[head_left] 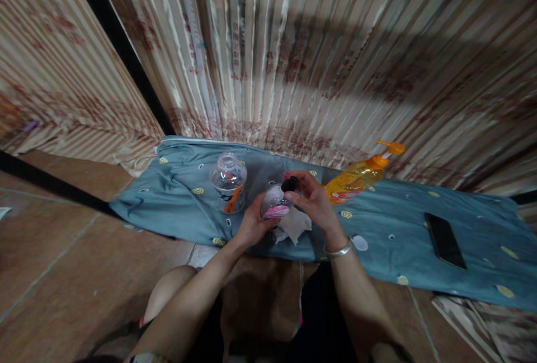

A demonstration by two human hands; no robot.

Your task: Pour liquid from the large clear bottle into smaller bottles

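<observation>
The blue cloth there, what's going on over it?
A person is working bare-handed over the cloth. The left hand holds a clear container with pink on it; the right hand holds a small black piece at its edge, though whether they touch is unclear. A crumpled tissue lies by the hands. A jar stands to the left, with a pump bottle and phone to the right.
</observation>
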